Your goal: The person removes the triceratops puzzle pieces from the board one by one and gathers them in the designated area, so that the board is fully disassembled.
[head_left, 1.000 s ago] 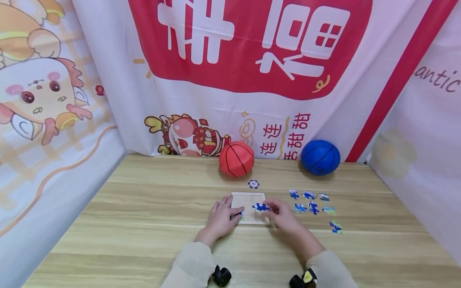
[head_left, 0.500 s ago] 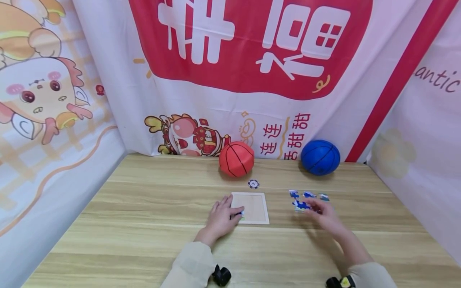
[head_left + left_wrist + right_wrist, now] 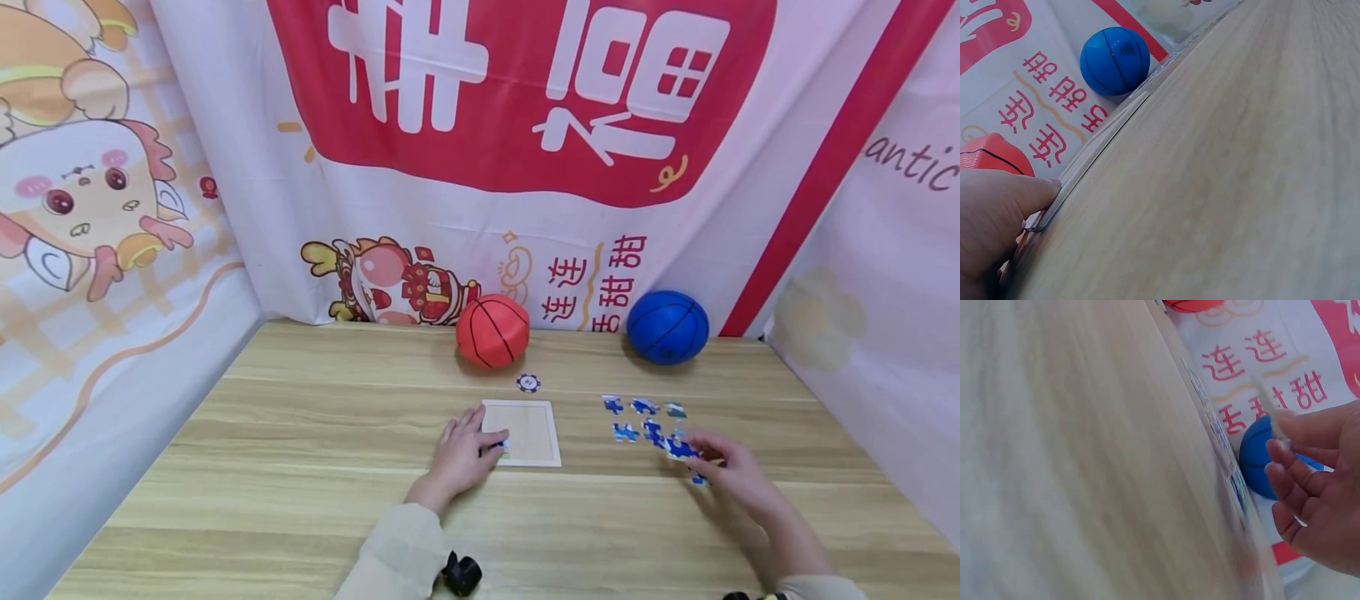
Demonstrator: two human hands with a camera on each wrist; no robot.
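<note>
In the head view, my right hand [image 3: 727,467] pinches a blue jigsaw puzzle piece [image 3: 681,448] between thumb and fingers, above the loose pieces at the right. The right wrist view shows this puzzle piece [image 3: 1267,403] edge-on, clear of the tabletop. My left hand [image 3: 459,457] rests along the left side of a shallow square puzzle tray [image 3: 557,446], its fingers fairly straight and its thumb laid across the near left corner. Under that thumb, a puzzle piece [image 3: 506,450] in the tray is partly covered. In the left wrist view, the thumb [image 3: 1038,192] presses on the tray's edge.
Several loose puzzle pieces [image 3: 626,432] lie in rows right of the tray. A round chip [image 3: 528,383] sits beyond the tray. Farther back are a red ball [image 3: 492,332] and a blue ball [image 3: 667,327], before a printed curtain [image 3: 420,200] behind the table.
My right hand has carried the blue puzzle piece from above the tray rightward, over the loose pieces to their right side. My left hand and the tray have stayed in place.
</note>
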